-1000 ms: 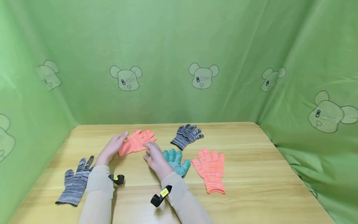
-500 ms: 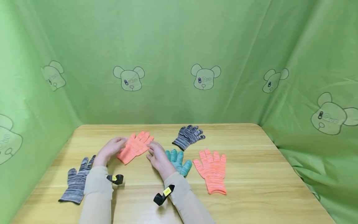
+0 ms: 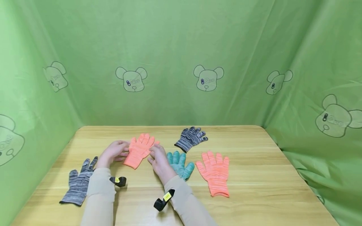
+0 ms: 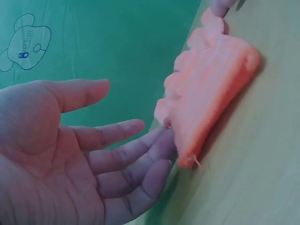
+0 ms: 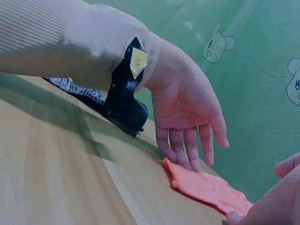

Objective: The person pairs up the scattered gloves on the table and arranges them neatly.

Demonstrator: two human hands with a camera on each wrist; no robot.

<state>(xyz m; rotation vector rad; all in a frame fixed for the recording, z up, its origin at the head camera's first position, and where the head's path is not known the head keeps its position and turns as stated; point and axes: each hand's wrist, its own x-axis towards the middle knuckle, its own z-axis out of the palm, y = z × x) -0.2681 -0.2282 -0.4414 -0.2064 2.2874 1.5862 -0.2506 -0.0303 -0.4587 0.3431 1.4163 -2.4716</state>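
An orange knit glove (image 3: 138, 153) lies palm-flat on the wooden table between both hands, its fingers toward the far edge and its cuff toward me. My left hand (image 3: 115, 152) is at the glove's left side; in the left wrist view, its loosely bent fingers (image 4: 159, 145) reach the cuff edge while the thumb stands apart. On the other side, my right hand (image 3: 159, 160) has its fingertips at the glove's thumb. In the right wrist view only part of the right hand (image 5: 276, 201) shows, with its digits spread apart beside the orange glove (image 5: 206, 187).
A grey striped glove (image 3: 77, 185) lies partly behind the left forearm. Another grey striped glove (image 3: 190, 138) is at the back. A green glove (image 3: 181, 164), partly hidden by the right arm, lies near a second orange glove (image 3: 215, 172). Green curtains (image 3: 169, 103) surround the table.
The orange glove between the hands has turned so its fingers point more toward the far edge, and its cuff has come nearer me. Both hands have shifted slightly with it.
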